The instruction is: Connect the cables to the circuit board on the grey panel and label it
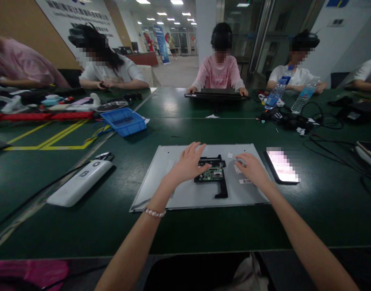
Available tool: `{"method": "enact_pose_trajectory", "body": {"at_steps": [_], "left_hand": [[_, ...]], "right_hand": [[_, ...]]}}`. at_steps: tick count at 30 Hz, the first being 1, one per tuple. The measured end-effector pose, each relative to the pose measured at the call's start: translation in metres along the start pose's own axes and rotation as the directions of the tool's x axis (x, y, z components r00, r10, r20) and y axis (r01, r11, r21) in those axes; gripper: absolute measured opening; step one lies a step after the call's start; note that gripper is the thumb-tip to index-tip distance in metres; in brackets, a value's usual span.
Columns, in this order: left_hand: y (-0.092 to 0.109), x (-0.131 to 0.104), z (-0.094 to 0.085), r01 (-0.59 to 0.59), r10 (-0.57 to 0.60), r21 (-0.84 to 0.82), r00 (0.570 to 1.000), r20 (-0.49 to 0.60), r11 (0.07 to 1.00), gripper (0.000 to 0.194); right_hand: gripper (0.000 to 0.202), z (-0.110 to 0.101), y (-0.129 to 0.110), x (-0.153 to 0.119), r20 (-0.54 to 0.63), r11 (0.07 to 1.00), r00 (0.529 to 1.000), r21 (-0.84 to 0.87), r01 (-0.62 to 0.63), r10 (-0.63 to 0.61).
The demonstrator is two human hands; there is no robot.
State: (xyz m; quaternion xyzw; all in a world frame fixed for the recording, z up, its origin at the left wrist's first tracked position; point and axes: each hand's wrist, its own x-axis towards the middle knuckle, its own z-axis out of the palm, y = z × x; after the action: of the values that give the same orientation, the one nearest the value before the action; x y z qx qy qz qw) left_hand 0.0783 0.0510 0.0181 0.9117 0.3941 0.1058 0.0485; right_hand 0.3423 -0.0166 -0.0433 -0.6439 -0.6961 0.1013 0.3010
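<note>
A flat light-grey panel (179,198), like the back of a display panel, lies on the green table in front of me. On its middle sits a green circuit board (214,173) in a black plastic frame (223,188). My left hand (189,163) is over the board's left side, fingers spread and nothing held; it covers part of the board and frame. To the right of the board, my right hand (252,169) hovers over the panel near small white labels (245,181). Its fingers are loosely bent, with a gap between thumb and fingertips.
Right of the panel lies a lit phone (282,166). A white power bank (80,182) with a cable is at left, below a blue plastic tray (124,122). Two water bottles (276,93) stand far right among cables. Across the table, a person (219,70) holds a dark flat panel.
</note>
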Motion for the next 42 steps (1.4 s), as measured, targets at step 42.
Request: {"method": "enact_pose_trajectory", "body": {"at_steps": [42], "left_hand": [[-0.030, -0.018, 0.041, -0.087, 0.126, -0.350, 0.988, 0.089, 0.933, 0.112]], "right_hand": [[0.030, 0.046, -0.096, 0.061, 0.272, 0.895, 0.948, -0.362, 0.259, -0.164]]}}
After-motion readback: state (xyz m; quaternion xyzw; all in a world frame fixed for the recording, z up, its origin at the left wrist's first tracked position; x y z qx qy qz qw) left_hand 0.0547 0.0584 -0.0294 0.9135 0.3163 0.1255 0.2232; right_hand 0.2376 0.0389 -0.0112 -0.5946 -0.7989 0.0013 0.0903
